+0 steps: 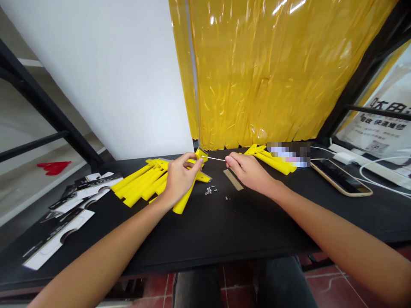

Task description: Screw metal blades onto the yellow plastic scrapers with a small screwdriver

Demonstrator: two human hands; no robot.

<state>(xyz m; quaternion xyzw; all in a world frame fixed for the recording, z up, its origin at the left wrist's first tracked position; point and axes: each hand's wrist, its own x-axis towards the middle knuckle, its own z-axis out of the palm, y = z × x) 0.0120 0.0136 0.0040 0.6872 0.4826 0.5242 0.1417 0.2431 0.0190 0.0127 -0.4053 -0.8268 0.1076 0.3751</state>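
Left hand (180,174): From where I stand, its fingers are pinched in snugly near the upper end of a yellow tool (199,153), raised just above the counter (205,239).
Right hand (246,169): Its fingers are curled tight around the near end of a thin metal rod (213,158), thumb laid along it; whatever handle it has is hidden.
Rod tip: It points leftward and appears to meet the yellow tool beside the left fingertips; the exact contact is too small to tell.
Steady work: I'd judge that the rod should sit square to the yellow surface, pressed firmly while turned, with the left fingertips clear of its line in case it slips.
Small screws (210,190): A loose cluster on the counter between the hands, near enough to pick from, but a sleeve or wrist could scatter them.
Flat strip (233,179): It lies just beneath the right hand; its edges may be sharp, so a careful touch seems wise.
Yellow pile on the left (141,184): Similar tools, overlapping, close beside the left hand.
Yellow pile on the right (276,161): A few more, beyond the right wrist.
Phone (341,177): Flat on the counter, well right of the work.
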